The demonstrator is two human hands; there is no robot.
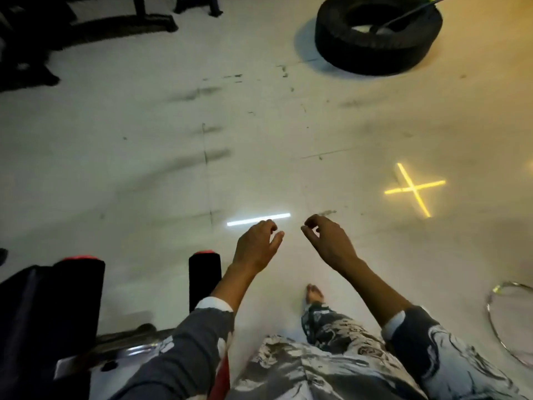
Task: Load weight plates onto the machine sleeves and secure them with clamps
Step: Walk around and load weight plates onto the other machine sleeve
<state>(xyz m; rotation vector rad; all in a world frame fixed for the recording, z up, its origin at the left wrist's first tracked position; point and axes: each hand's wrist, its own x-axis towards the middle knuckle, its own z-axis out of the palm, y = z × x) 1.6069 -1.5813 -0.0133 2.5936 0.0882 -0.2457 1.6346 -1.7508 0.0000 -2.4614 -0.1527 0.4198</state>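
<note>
My left hand (256,246) and my right hand (328,243) hang side by side over the pale floor, both empty with the fingers loosely curled and apart. No weight plate or clamp shows in view. At the lower left stands part of a machine: a black padded seat (49,307), a black roller pad with a red end cap (204,278), and a chrome bar (135,346) below them. My left forearm passes just right of the roller pad.
A black tyre (377,36) with a rod leaning in it lies at the far right. Dark equipment frames (86,27) stand at the far left. A chrome hoop (507,321) lies at the right edge. My bare foot (314,294) is on the floor.
</note>
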